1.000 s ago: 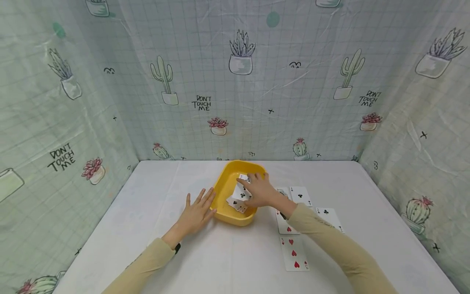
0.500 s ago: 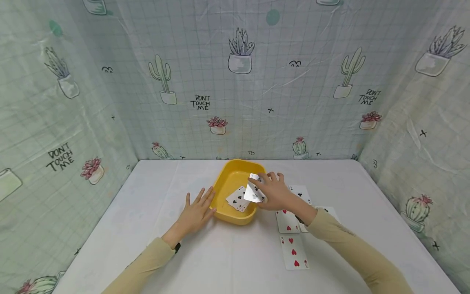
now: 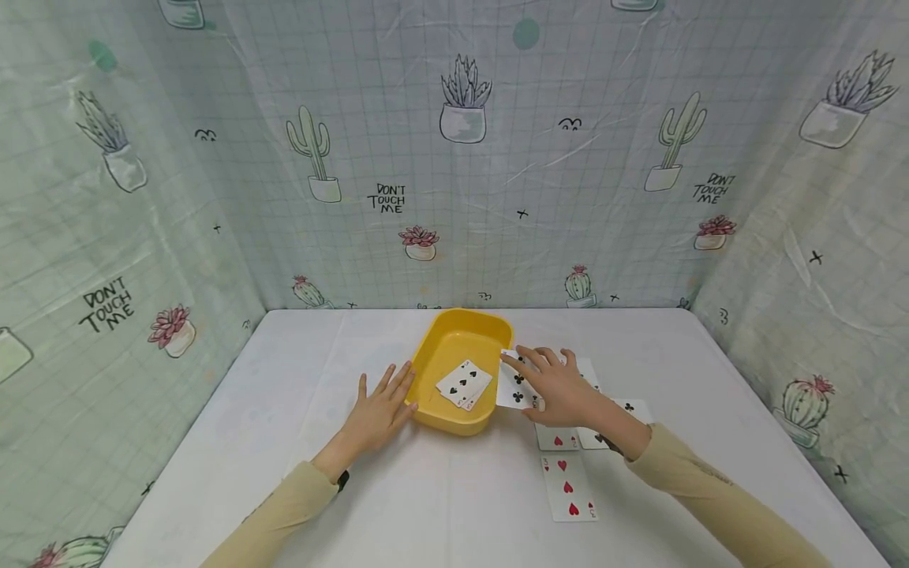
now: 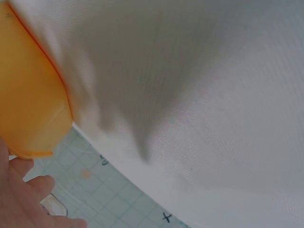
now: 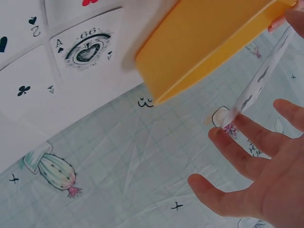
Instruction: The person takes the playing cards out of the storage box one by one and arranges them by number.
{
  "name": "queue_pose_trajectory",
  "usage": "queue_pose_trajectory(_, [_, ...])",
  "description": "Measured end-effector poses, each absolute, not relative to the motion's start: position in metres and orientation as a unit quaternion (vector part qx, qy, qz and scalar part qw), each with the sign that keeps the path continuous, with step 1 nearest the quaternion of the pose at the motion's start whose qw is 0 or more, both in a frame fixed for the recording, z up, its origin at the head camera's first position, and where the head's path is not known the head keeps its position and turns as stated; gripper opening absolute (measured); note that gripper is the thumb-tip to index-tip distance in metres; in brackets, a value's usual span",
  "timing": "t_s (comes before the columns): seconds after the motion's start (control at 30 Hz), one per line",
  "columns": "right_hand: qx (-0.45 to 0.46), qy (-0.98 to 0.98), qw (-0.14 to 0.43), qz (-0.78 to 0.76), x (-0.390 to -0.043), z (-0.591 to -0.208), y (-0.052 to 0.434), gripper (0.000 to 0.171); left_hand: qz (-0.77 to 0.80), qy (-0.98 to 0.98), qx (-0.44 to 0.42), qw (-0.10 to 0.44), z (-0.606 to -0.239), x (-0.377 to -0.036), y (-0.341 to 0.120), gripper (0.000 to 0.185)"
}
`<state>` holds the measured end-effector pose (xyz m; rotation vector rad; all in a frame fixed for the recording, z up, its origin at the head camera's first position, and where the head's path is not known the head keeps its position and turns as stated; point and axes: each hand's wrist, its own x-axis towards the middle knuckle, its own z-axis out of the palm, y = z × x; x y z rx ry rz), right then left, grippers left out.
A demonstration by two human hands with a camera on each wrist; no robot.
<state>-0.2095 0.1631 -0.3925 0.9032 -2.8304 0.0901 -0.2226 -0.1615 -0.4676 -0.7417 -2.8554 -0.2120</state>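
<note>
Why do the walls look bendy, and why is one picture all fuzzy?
Head view: the wide lens bows the curtain walls outward at the edges. Left wrist view: too close, so the yellow tray and the tablecloth blur, with a soft grey shadow. Right wrist view: sharper, the card edge slightly smeared.

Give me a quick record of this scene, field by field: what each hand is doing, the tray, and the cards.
left hand: flat on the table, fingers against the yellow tray
right hand: holds a clubs card beside the tray
tray contents: a few cards, spades on top
table cards: hearts card nearest, others partly under the right arm
</note>
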Motion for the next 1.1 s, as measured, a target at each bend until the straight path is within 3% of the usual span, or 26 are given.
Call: queue_pose_trajectory(1.1, [0.264,-0.963,0.028,0.042,-0.144,-0.426,0.252,0.097,-0.082,-0.960,-0.254,0.087,-0.466,-0.221,-0.161,0.058])
